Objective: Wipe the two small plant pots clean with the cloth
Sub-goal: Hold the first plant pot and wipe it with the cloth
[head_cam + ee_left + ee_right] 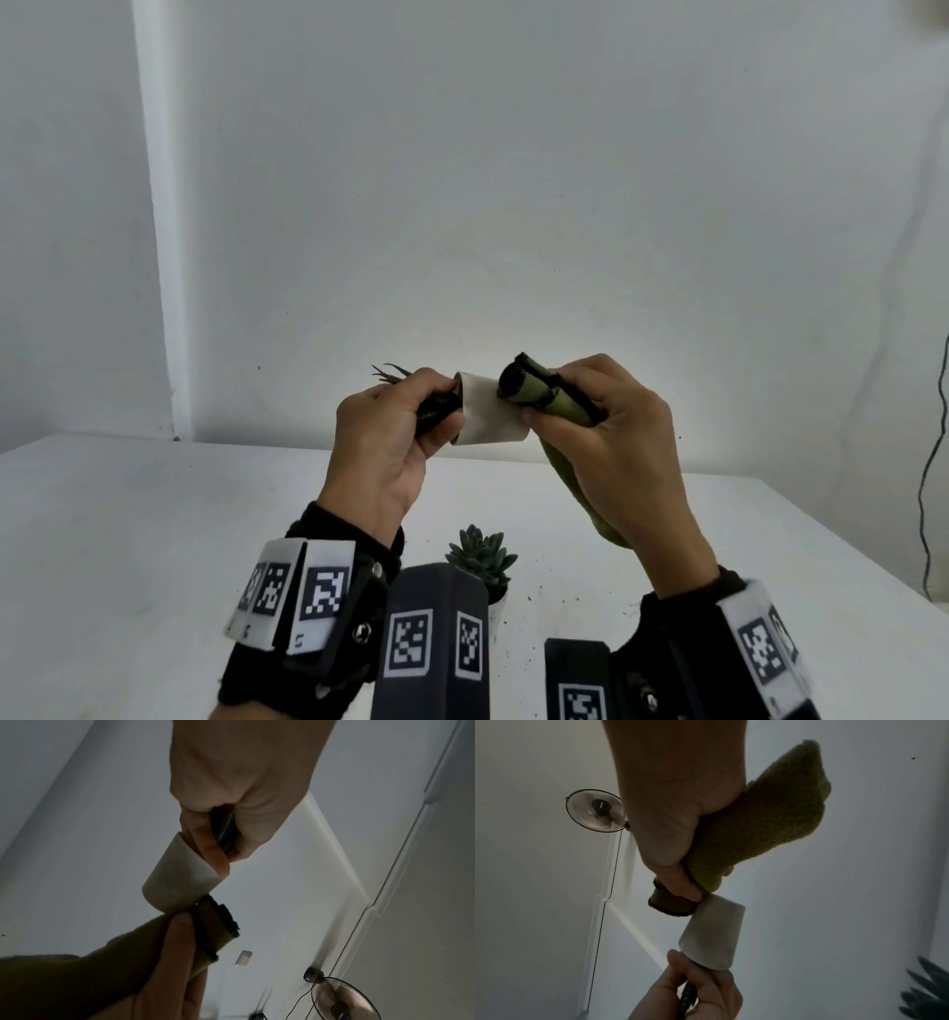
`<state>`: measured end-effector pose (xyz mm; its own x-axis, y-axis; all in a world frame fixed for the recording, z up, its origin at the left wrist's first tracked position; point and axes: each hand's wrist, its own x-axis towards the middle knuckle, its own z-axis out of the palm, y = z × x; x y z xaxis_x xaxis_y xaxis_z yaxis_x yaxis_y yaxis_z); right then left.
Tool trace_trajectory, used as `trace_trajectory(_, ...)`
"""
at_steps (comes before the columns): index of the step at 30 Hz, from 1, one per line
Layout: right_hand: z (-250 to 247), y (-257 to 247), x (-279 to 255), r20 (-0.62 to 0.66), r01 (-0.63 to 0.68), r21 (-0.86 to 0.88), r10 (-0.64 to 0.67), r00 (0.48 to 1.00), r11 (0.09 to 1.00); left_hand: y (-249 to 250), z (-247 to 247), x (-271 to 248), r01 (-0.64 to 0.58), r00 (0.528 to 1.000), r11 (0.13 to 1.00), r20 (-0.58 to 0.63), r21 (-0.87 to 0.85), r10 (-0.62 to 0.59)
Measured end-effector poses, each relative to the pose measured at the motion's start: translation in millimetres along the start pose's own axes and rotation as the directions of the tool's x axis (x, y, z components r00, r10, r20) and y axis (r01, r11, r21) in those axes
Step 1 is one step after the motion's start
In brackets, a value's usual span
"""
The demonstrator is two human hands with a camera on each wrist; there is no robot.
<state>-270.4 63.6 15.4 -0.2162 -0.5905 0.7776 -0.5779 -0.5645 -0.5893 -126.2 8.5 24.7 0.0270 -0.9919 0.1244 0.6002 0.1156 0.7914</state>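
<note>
Head view alone shows second pot on table

My left hand gripped the plant's leaves — the pot tilted downward, its base touching the cloth bunched in my right hand.

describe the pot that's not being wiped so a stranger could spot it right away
Start at the white table and look to its near edge, below the raised hands. A small white pot stands there, half hidden behind a black marker block, with a blue-green rosette succulent. Unlike the held pot, tipped sideways with dark spiky leaves, it stands upright and untouched.
</note>
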Motion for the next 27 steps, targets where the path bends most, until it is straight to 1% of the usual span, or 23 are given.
trace_trajectory(4, -0.8, -0.4, -1.6, 0.099, -0.053, 0.068, 0.047, 0.994, 0.996, -1.0, -1.1, 1.7, 0.007, 0.999, 0.997, -0.036, -0.076, -0.009)
trace_trajectory(5, 0.2, -0.4, -2.0, 0.086, -0.062, 0.091, 0.054, 0.995, 0.994, -0.5, -1.8, 2.4, 0.005, 0.999, 0.997, -0.04, -0.081, -0.009)
trace_trajectory(7, 1.4, -1.0, -1.8, -0.001, -0.066, 0.159, 0.067, 0.998, 0.985, 1.3, -3.1, 3.5, 0.011, 0.999, 0.998, -0.032, -0.069, -0.013)
trace_trajectory(9, 1.9, -1.8, -1.2, -0.086, -0.048, 0.187, 0.065, 0.994, 0.981, 2.9, -4.2, 3.6, 0.016, 1.0, 0.999, -0.009, -0.046, -0.017)
trace_trajectory(11, 1.7, -1.0, -0.7, -0.124, -0.031, 0.168, 0.052, 0.991, 0.985, 3.2, -2.9, 2.0, 0.027, 0.999, 1.0, 0.03, -0.003, -0.026)
trace_trajectory(14, 2.0, -0.7, -0.6, -0.141, -0.017, 0.137, 0.037, 0.989, 0.99, 0.8, 1.7, -2.3, 0.03, 0.996, 0.998, 0.078, 0.046, -0.033)
trace_trajectory(16, 3.2, -1.0, -0.5, -0.141, -0.011, 0.114, 0.027, 0.99, 0.993, -0.1, 4.1, -3.7, 0.009, 0.997, 0.999, 0.077, 0.047, -0.013)
trace_trajectory(20, 6.2, -1.3, -0.9, -0.125, 0.006, 0.042, 0.0, 0.992, 0.999, -0.7, 5.1, -3.4, -0.03, 0.999, 1.0, 0.034, -0.001, 0.03)
trace_trajectory(22, 4.8, -0.7, 0.0, -0.078, -0.04, 0.036, 0.043, 0.996, 0.999, -2.5, 5.3, -3.3, -0.028, 0.999, 0.999, 0.022, -0.034, 0.029)
trace_trajectory(24, 1.5, -0.1, 0.5, -0.028, -0.125, 0.1, 0.129, 0.991, 0.987, -4.7, 4.9, -2.3, -0.023, 0.999, 0.996, 0.022, -0.087, 0.025)
trace_trajectory(25, -0.2, 0.4, 0.6, -0.026, -0.168, 0.141, 0.173, 0.985, 0.976, -5.4, 4.3, -1.3, -0.035, 0.999, 0.994, 0.027, -0.105, 0.038)
trace_trajectory(27, -2.8, 0.6, 1.2, -0.079, -0.217, 0.205, 0.237, 0.968, 0.954, -6.5, 3.3, 0.9, -0.085, 0.995, 0.993, 0.046, -0.082, 0.089)
